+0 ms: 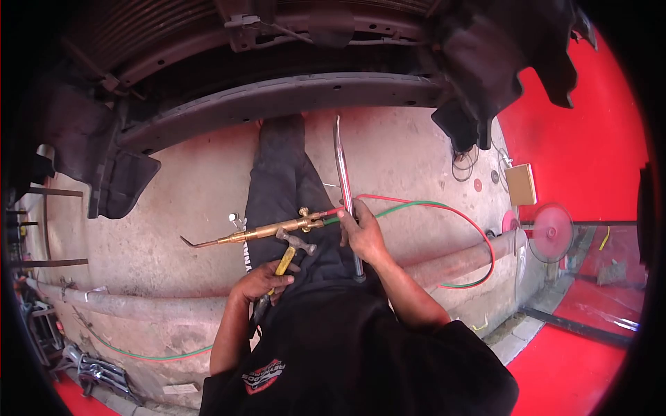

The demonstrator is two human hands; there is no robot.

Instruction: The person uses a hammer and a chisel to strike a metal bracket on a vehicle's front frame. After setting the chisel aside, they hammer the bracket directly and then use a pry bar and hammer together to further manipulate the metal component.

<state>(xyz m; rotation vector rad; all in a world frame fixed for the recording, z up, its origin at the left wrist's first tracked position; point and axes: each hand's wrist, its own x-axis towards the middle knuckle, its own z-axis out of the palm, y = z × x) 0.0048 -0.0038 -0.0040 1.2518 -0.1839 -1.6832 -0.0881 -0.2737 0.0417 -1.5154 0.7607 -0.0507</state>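
My left hand [260, 281] is closed around the yellow handle of a hammer [286, 258], whose steel head [297, 240] points up over my lap. My right hand [362, 232] grips a long chrome bar [343, 166] that stands nearly upright along my dark trouser leg [277, 173]. A brass cutting torch [263, 232] lies across my leg between the two hands, its bent tip to the left. Its rear end, with a red and a green hose [444, 208], reaches my right hand's fingers; whether that hand also holds it I cannot tell.
A vehicle's rusty underside and cross beam [277, 97] hang above my legs. A rusty pipe [458, 258] lies across the concrete floor. Loose metal tools [97, 371] sit at the lower left. A small box [520, 184] and a glass panel [590, 277] are at the right.
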